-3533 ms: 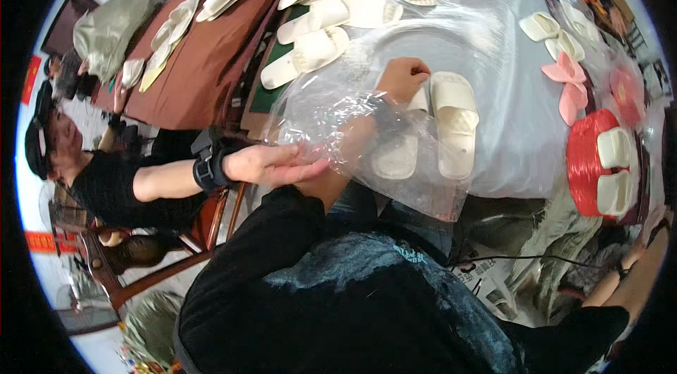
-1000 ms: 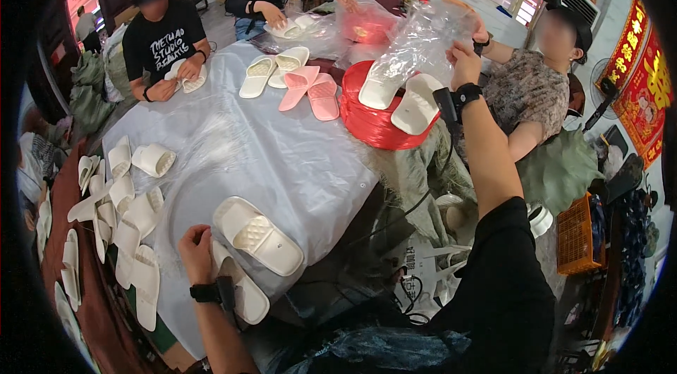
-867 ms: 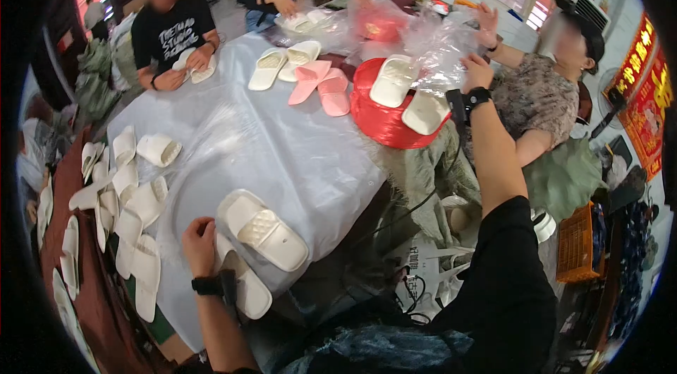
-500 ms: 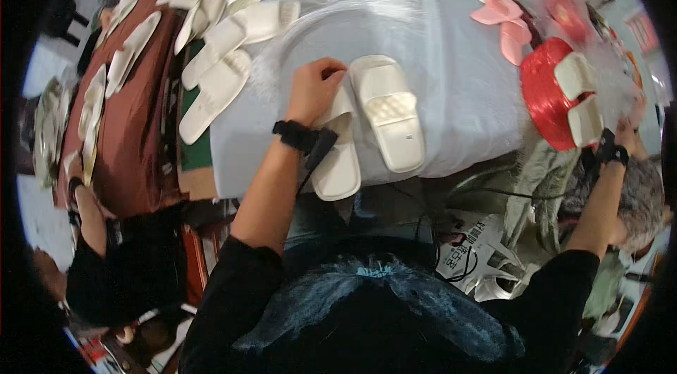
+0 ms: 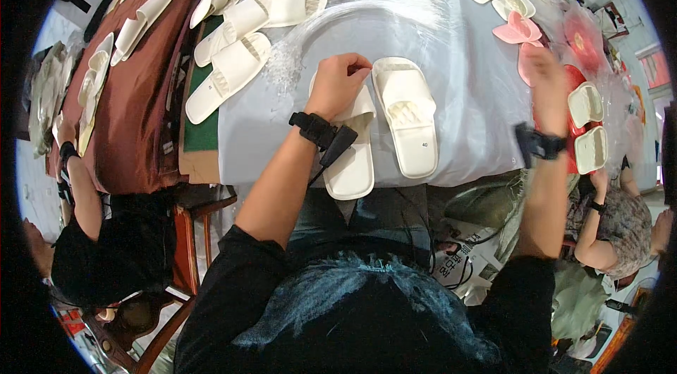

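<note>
A pair of white slide slippers lies at the table's near edge, toes pointing away. My left hand (image 5: 341, 86) is over the left slipper (image 5: 350, 159), hiding much of its strap. Its thumb and fingers are pinched together; whatever they hold, if anything, is too small to make out. Just right of it sits the right slipper (image 5: 414, 140), untouched, its quilted footbed showing. My right hand (image 5: 547, 85) is raised at the right, beside the pink slippers (image 5: 518, 29) and the red bundle (image 5: 543, 116). Motion smears its fingers, so their state is unclear.
Several white slippers (image 5: 233, 67) are heaped at the table's left, by a fan of clear plastic strands (image 5: 395, 3). More white slippers (image 5: 589, 106) lie at the right. Co-workers sit on both sides; a brown-covered table (image 5: 144, 127) stands left.
My right arm has swung inward from the far right and up over the table's right side. My left hand stays pinched at the left slipper. The whole view has shifted slightly.
</note>
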A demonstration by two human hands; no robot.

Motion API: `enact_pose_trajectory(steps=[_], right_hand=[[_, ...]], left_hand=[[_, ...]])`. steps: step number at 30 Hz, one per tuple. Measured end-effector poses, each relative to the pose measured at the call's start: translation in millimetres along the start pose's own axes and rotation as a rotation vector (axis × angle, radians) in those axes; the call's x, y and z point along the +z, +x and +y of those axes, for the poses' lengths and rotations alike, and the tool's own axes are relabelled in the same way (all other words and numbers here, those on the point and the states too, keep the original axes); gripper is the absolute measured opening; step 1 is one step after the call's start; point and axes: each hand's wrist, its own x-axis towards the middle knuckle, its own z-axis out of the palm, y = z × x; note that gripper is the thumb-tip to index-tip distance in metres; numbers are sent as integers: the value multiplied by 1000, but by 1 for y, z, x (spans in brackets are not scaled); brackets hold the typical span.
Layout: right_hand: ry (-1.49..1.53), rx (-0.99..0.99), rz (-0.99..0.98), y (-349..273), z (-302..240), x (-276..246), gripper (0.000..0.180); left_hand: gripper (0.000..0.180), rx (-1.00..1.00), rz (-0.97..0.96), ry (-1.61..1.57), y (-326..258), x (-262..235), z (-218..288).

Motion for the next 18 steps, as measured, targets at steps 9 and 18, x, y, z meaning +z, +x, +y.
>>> enact_pose_trajectory(steps=[9, 18], right_hand=[[-104, 409, -502, 11, -10, 151, 36], [212, 580, -631, 27, -21, 167, 28]], left_hand=[[14, 24, -16, -30, -1, 10, 6], [14, 21, 14, -106, 3, 6, 1]])
